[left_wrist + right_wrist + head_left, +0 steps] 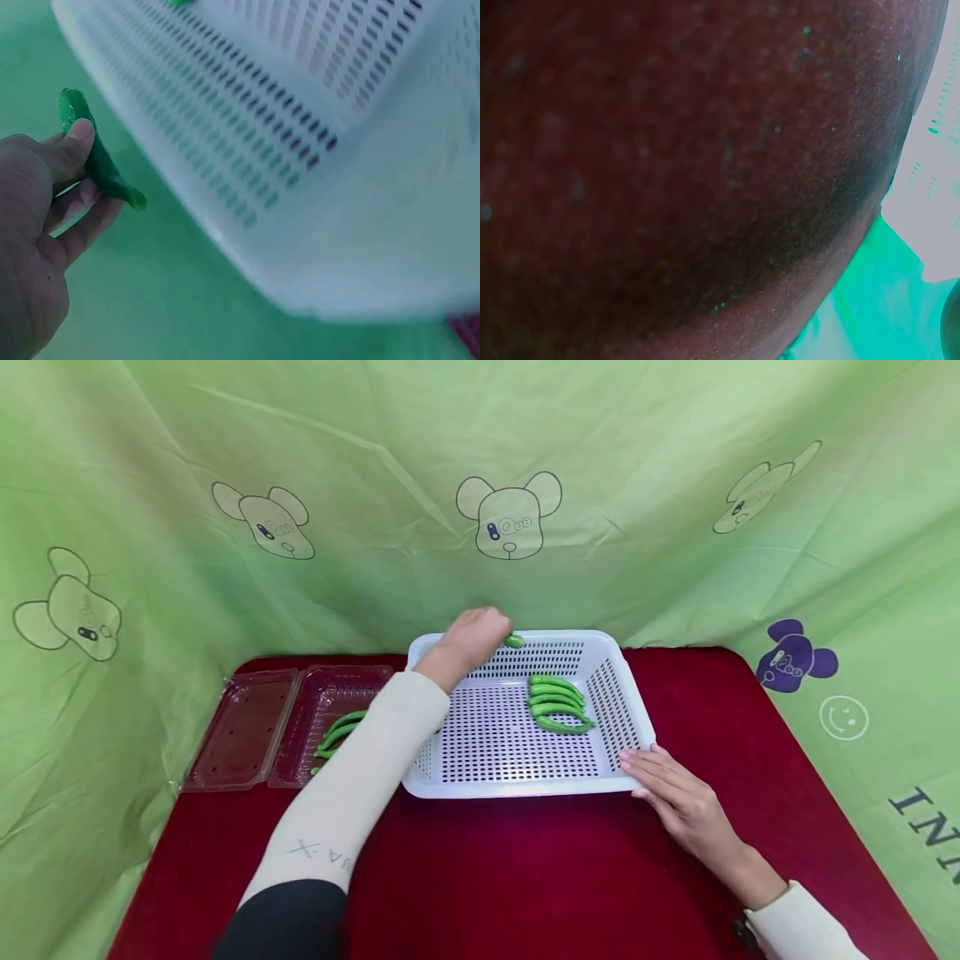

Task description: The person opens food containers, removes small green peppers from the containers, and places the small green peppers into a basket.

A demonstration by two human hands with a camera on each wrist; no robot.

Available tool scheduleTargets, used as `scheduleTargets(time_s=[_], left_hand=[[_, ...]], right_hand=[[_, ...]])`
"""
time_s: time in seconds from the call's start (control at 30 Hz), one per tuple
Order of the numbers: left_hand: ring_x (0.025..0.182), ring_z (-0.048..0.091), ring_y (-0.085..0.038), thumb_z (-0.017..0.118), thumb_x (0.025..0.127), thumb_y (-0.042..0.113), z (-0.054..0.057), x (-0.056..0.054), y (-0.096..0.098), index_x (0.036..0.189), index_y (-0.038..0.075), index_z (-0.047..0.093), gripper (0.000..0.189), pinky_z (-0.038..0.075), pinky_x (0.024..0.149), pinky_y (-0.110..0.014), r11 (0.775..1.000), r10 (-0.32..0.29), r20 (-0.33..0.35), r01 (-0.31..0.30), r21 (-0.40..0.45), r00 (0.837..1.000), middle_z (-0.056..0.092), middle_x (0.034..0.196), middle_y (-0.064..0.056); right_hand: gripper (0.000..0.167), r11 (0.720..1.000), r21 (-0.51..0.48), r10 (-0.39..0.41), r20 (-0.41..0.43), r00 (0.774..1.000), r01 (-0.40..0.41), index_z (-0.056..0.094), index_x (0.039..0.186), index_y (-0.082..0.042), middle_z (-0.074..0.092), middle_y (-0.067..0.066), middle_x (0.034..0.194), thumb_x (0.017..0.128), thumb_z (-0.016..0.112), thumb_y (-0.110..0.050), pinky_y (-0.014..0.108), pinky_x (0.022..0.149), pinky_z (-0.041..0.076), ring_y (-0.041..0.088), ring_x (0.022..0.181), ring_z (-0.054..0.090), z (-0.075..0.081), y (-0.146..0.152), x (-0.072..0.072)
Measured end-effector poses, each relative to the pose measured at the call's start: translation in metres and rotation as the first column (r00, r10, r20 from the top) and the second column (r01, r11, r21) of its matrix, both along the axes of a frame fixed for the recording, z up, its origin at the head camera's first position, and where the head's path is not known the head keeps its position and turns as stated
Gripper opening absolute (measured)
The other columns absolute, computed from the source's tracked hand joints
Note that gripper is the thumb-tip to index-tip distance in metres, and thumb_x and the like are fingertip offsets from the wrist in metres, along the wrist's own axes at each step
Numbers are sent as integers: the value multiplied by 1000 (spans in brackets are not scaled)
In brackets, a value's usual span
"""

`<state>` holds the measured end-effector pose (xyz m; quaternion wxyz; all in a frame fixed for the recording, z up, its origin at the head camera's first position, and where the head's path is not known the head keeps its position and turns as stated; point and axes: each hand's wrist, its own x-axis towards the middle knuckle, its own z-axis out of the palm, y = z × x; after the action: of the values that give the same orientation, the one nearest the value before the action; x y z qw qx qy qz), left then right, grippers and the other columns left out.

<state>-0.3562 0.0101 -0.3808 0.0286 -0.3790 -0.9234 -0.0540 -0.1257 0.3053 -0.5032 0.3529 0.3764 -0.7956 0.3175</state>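
My left hand (478, 633) pinches one green pepper (103, 166), thumb on one side and fingers on the other. From the head view only its end shows, poking out to the right of my knuckles, over the far rim of the white basket (517, 790). The left wrist view shows more: the pepper lies across my fingers with both ends free, its long axis running nearly the same way as the rim just beside it, with green cloth (187, 330) behind. How high it hangs over the rim I cannot tell.

What matters, as I judge it, is how this pepper sits to the row of peppers (557, 700) on the basket floor. Five lie there side by side in the right half, each pointing roughly left to right and dipping a little towards me at its right end. From my pinch, the row is to the right and closer to my body; its far edge is the part nearest my left hand.

My right hand (678, 793) holds the near right corner, fingers over the rim, thumb outside, fingertips near the row's closest pepper. More peppers lie in the clear box (341, 677), partly hidden by my left sleeve (360, 777).
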Motion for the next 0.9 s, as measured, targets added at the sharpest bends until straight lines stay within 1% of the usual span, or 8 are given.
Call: scheduleTargets(time_s=[0.13,0.23,0.3,0.37,0.47,0.57,0.73,0.9], left_hand=[[97,68,-20,57,94,-9,-20,5,21,99,11,74,26,59,87,-32,999,15,65,-12,-47,998,74,106,-6],[93,65,-18,54,91,-13,-31,9,30,102,11,72,32,58,85,-30,996,44,119,-35,-77,992,72,106,-5],[91,64,-17,55,91,-14,-36,10,34,104,11,71,32,58,84,-29,994,68,123,-57,-90,990,72,106,-5],[93,64,-17,57,92,-13,-39,11,37,107,11,70,31,58,86,-28,991,100,125,-88,-99,987,72,109,-5],[98,64,-19,58,94,-11,-45,11,40,109,10,71,29,58,88,-29,990,116,112,-105,-98,987,70,112,-6],[103,65,-21,58,95,-10,-51,11,42,110,9,71,28,58,91,-30,992,88,89,-79,-103,992,69,113,-8],[92,65,-18,59,91,-12,-62,11,45,102,12,72,30,58,86,-29,990,47,29,-43,-131,998,72,104,-4],[80,58,-15,57,89,-13,-69,11,46,96,13,72,31,58,78,-28,989,26,4,-25,-145,1000,71,95,-2]], right_hand=[[37,1000,-1,0,0,1000,0,73,110,13,74,24,116,103,62,-22,36,124,37,24,124,65,-3,0,1],[37,1000,-4,6,0,1000,-6,73,110,14,74,25,116,103,62,-21,36,124,37,25,124,65,-4,-1,2],[37,1000,-4,6,3,1000,-6,73,110,13,74,24,116,102,62,-21,36,124,36,25,123,66,-5,-2,1],[37,1000,-4,5,5,1000,-5,73,110,13,74,24,116,102,62,-21,36,124,36,25,123,66,-5,-2,0],[38,1000,3,-6,0,1000,6,73,110,13,74,24,116,102,62,-22,36,123,37,25,122,66,-3,-1,-1],[39,1000,2,-17,-7,1000,17,73,109,13,74,24,116,102,63,-24,36,123,37,25,122,66,-1,1,-1],[38,1000,-1,-11,6,1000,11,73,111,12,74,24,117,102,63,-24,36,124,36,25,123,65,0,2,-2],[38,1000,-7,-4,9,1000,4,73,111,12,74,24,117,102,63,-23,36,124,36,25,123,65,-1,1,-1]])
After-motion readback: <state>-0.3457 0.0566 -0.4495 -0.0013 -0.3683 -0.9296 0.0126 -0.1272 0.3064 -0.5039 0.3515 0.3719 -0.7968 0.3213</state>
